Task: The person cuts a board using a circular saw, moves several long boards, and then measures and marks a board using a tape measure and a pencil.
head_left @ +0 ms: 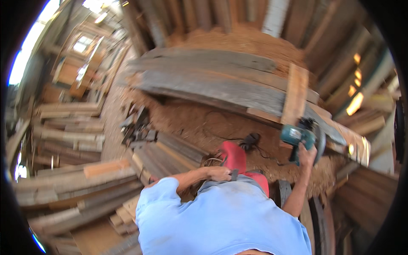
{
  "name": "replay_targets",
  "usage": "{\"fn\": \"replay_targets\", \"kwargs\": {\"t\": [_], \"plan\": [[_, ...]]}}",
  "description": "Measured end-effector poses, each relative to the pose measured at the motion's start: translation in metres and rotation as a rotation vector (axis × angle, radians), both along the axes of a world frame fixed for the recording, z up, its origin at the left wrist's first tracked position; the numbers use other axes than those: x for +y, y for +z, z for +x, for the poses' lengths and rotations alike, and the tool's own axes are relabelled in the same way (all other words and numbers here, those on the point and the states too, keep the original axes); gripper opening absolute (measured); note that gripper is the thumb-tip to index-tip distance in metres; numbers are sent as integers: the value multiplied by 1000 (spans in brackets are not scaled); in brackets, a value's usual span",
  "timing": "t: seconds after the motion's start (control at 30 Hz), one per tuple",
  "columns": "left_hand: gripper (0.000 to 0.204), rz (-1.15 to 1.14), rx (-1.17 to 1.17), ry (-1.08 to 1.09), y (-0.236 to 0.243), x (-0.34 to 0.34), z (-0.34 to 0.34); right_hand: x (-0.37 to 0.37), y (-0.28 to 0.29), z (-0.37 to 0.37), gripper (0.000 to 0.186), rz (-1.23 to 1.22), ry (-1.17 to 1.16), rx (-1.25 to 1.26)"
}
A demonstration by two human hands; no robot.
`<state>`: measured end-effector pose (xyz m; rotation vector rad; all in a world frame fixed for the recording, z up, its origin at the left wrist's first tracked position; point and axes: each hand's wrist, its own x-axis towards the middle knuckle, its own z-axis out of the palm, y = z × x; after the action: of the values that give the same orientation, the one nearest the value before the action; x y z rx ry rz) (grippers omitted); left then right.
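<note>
My right hand (307,154) is closed around the handle of a teal circular saw (291,135). The saw is at the near end of a short, light-brown board (296,91), its round blade side facing right. That board lies across the weathered grey planks of a low bench (212,87). My left hand (219,173) is held at my waist, fingers closed. A small dark piece (234,174) shows at its fingertips, too blurred to name.
A cable (263,154) and a dark object (250,140) lie on the sawdust-covered ground below the bench. Dark offcuts (138,127) are heaped at left. Stacked planks (76,187) fill the left side, and more timber (204,17) stands along the back.
</note>
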<state>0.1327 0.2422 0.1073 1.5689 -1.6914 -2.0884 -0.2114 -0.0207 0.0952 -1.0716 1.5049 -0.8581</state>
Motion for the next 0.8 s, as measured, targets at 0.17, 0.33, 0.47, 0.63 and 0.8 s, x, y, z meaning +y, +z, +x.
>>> {"fn": "replay_targets", "kwargs": {"t": [0.17, 0.33, 0.47, 0.63, 0.8], "plan": [[25, -220, -128, -241, 59, -46, -24, -3, -2, -13, 8, -70, 86, -57], [30, -1027, -606, 69, 47, -147, -51, -8, -1, -13, 6, -81, 109, -46], [41, -1000, -643, 20, 44, -229, -38, -8, 2, -9, 3, -12, 83, 37], [66, -852, -751, -111, 6, -266, -21, 0, 3, -4, 7, -91, 68, 144], [106, -666, -835, -221, -37, -292, -7, 4, 3, -1, 13, -3, -7, 107]]}}
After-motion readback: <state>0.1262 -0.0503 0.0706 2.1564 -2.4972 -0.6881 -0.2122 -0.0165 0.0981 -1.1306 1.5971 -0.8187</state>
